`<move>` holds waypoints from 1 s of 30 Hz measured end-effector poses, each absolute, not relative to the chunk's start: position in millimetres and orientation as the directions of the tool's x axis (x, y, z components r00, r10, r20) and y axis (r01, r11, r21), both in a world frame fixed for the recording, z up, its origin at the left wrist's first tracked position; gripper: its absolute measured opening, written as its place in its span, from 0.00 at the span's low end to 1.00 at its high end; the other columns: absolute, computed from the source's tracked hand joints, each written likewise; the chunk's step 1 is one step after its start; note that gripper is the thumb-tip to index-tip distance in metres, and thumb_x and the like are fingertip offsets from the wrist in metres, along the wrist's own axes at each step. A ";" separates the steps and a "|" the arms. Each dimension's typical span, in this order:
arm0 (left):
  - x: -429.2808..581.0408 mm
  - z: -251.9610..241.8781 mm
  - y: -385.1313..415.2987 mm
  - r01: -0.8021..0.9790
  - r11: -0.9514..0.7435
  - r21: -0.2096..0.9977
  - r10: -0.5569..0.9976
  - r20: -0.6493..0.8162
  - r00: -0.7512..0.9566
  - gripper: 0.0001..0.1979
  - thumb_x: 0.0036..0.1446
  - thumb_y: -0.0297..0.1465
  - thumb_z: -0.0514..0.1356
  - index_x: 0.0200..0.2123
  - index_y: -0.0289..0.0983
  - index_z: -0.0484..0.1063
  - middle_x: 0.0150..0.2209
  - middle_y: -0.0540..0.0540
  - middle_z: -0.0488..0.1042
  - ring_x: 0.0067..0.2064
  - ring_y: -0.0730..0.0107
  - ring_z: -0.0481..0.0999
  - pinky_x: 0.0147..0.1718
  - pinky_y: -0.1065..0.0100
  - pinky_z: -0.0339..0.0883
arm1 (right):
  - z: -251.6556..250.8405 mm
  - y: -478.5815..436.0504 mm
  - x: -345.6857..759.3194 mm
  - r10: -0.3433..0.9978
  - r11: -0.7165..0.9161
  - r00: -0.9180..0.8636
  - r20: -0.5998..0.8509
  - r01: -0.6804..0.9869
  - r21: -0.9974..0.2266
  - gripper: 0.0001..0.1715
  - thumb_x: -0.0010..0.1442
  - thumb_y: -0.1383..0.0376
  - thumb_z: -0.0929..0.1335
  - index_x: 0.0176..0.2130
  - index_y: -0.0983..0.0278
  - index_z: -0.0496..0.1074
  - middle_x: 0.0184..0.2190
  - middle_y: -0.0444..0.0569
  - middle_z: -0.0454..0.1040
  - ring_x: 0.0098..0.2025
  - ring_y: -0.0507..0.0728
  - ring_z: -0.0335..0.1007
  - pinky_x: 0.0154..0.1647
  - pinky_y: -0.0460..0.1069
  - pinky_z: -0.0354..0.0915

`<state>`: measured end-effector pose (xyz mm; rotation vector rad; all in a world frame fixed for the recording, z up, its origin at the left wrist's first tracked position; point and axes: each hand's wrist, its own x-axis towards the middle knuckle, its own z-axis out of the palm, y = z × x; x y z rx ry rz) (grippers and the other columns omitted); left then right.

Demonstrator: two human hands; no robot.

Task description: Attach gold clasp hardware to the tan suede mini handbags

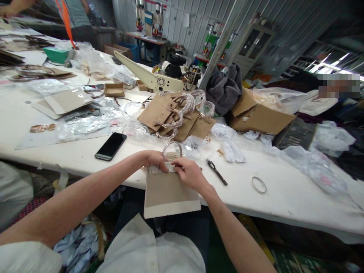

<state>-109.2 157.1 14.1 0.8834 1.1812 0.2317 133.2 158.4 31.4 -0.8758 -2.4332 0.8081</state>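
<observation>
A flat beige bag panel (172,193) with a plastic-wrapped loop handle (172,146) leans over the table's front edge, above my lap. My left hand (155,160) grips its top left corner, thumb on the near face and fingers behind. My right hand (187,172) is at the top edge, thumb and fingertips pinched together beside the handle's base. Whether a small part sits between those fingertips is too small to tell. Just beyond lies a pile of brown bag panels (162,110) with wrapped handles.
A black phone (110,146) lies left of my hands. To the right are a dark tool (216,172) and a ring of tape (258,184). A cream machine (162,81) and an open cardboard box (260,115) stand behind. Another person (75,17) is at the far left.
</observation>
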 end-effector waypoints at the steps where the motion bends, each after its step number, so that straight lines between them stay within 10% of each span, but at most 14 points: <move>1: -109.2 13.8 157.2 0.277 0.656 0.702 0.583 -0.704 0.406 0.31 0.37 0.29 0.79 0.48 0.37 0.81 0.38 0.41 0.85 0.36 0.51 0.86 0.28 0.65 0.81 | 30.7 157.9 133.2 0.681 0.629 -0.706 0.193 0.430 -0.647 0.15 0.67 0.75 0.72 0.47 0.59 0.82 0.47 0.48 0.85 0.47 0.60 0.80 0.48 0.52 0.70; 30: -106.6 21.7 151.3 0.238 0.650 0.722 0.613 -0.683 0.397 0.24 0.37 0.27 0.76 0.43 0.36 0.81 0.35 0.44 0.84 0.34 0.55 0.84 0.29 0.67 0.80 | 24.8 145.6 130.9 0.706 0.631 -0.663 0.251 0.428 -0.647 0.13 0.70 0.75 0.69 0.42 0.62 0.84 0.42 0.51 0.81 0.44 0.60 0.78 0.49 0.54 0.70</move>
